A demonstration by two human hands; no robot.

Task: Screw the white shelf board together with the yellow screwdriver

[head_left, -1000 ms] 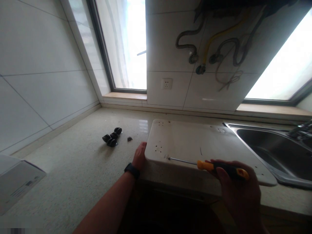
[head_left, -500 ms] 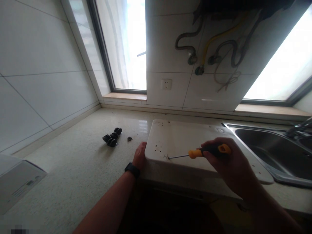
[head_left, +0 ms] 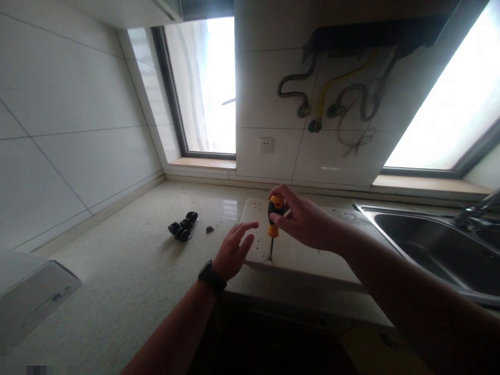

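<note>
My right hand is closed around the black and orange handle of a screwdriver. The screwdriver stands upright, its tip at the near left edge of a white board with small holes near its corners. Over the board's left end, my left hand has its fingers apart and holds nothing; whether it touches the board I cannot tell. Left of it on the counter lie several black casters in a cluster and a small pile of screws.
A steel sink with a faucet lies to the right of the board. At the left edge a white box sits on the speckled counter. Hoses and a socket are on the tiled wall behind.
The screwdriver has swung from lying low toward the right to upright. My right hand moved left and away from me. My left hand has let go of the board's left edge and opened above it.
</note>
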